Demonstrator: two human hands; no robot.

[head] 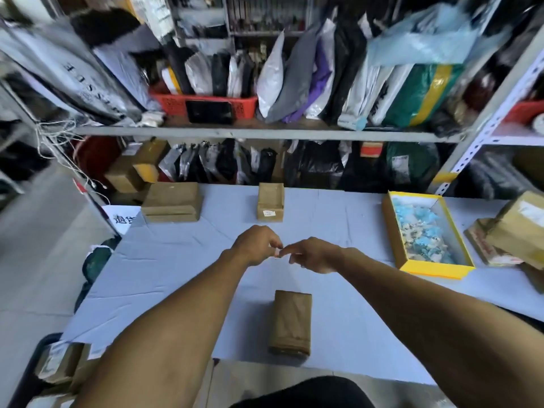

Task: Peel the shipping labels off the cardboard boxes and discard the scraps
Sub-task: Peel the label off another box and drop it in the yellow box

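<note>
Cardboard boxes sit spread over the pale blue cloth of the table [176, 260]; one plain brown box [291, 325] lies low in the centre of the frame, between the two forearms, with no label visible on its upper face; a second small box [270, 201] stands at the far edge in the upper centre, with a small white label [269, 213] on its near face; a wider flat box [172, 201] lies to the left of it, well apart. At the right of the frame an open yellow-rimmed tray [435, 270] holds blue and white paper scraps [421, 234]; just beyond it at the right edge is a stack of taped boxes [518, 228]. The left hand [256, 245] and the right hand [315, 254] meet above the table in the middle of the frame, over bare cloth beyond the plain box; the fingers [275, 245] of both hands are curled, tips touching, pinching a tiny pale scrap [277, 253] between them, too small to tell more. Behind the table, shelves [265, 132] across the upper frame are packed with parcel bags; a red basket [206, 103] sits on the upper shelf left of centre.
</note>
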